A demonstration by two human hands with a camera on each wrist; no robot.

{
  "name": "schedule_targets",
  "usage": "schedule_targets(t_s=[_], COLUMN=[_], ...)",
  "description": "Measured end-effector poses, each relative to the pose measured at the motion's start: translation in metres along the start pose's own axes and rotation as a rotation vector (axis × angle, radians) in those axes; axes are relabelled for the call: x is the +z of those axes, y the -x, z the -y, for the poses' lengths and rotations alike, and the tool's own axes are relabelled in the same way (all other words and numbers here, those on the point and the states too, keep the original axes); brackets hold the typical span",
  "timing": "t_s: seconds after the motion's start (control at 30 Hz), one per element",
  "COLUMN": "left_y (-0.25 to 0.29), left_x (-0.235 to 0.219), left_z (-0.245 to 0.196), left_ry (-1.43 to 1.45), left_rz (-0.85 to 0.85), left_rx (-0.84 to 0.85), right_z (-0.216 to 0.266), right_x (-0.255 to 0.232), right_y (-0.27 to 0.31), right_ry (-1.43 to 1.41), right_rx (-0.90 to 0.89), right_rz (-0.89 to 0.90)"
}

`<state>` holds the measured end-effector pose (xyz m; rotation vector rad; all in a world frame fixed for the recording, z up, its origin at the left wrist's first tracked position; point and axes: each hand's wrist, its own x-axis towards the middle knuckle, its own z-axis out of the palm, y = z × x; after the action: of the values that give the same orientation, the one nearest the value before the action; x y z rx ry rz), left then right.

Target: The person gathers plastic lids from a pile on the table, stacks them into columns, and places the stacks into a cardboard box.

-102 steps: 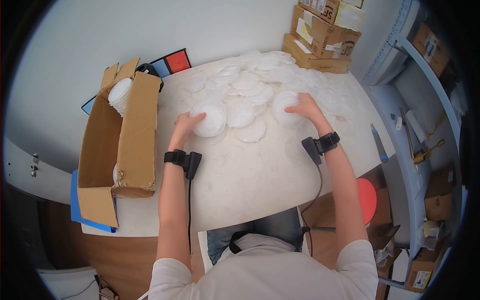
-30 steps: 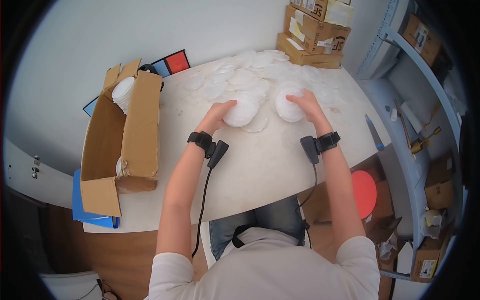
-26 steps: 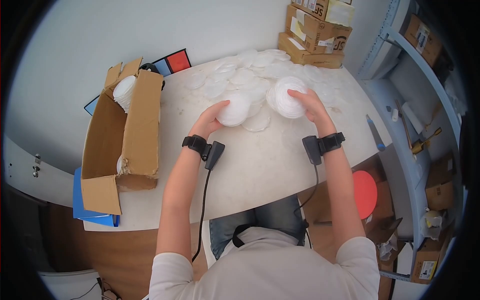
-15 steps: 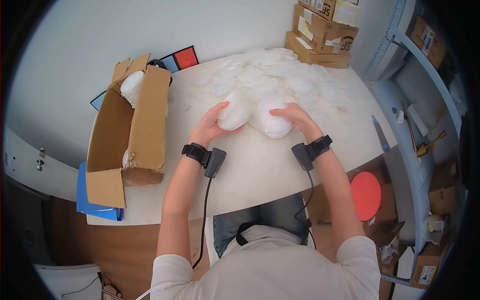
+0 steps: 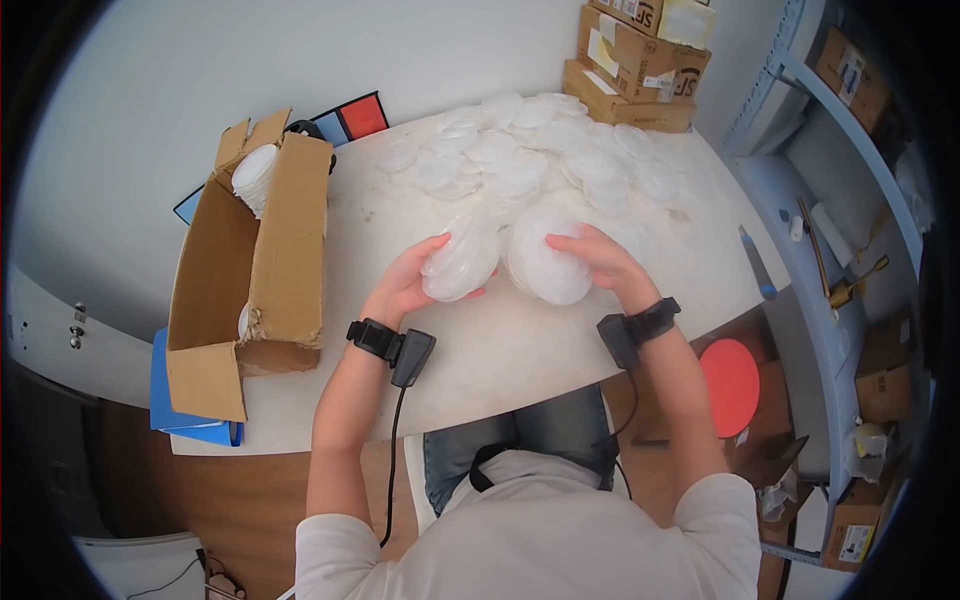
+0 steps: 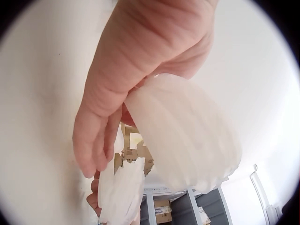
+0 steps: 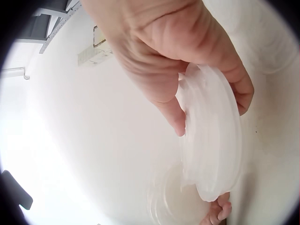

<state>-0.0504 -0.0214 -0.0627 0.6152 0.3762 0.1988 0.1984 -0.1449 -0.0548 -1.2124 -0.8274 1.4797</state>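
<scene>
To the right of the open cardboard box, the nearer left hand has its fingers curled round a tilted disc stack. Farther from the box, the right hand likewise grips the second disc stack.

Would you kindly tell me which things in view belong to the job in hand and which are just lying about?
Part of the job:
left held disc stack
right held disc stack
loose discs
open carton, probably: similar discs inside

Apparently just lying about:
slim tool
blue folder
stacked parcels
</scene>
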Motion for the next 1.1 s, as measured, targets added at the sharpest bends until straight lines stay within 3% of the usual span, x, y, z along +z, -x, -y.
schedule_targets(t_s=[0.07,0.13,0.47,0.63,0.83,1.03,1.1], left_y=[0.008,0.015,0.003,0.001,0.000,-0.003,-0.004], left_x=[0.005,0.010,0.011,0.026,0.035,0.036,0.037], left_z=[-0.005,-0.009,0.007,0.010,0.016,0.023,0.026], left_ry=[0.023,-0.119,-0.169,-0.375,-0.552,-0.635,-0.634], left_rz=[-0.037,-0.311,-0.287,-0.441,-0.456,-0.501,-0.519], left_rx=[0.086,0.273,0.271,0.470,0.612,0.750,0.779], right_z=[0.003,0.006,-0.008,-0.010,-0.017,0.000,-0.002], right_x=[-0.006,-0.011,-0.012,-0.014,-0.020,0.010,0.020], right_y=[0.002,0.006,0.000,-0.003,-0.013,-0.004,-0.009], right_ry=[-0.095,-0.307,-0.242,-0.180,-0.090,0.118,0.179], right_rx=[-0.060,-0.174,-0.218,-0.328,-0.395,-0.271,-0.309], right_rz=[0.011,0.079,0.222,0.299,0.435,0.190,0.170])
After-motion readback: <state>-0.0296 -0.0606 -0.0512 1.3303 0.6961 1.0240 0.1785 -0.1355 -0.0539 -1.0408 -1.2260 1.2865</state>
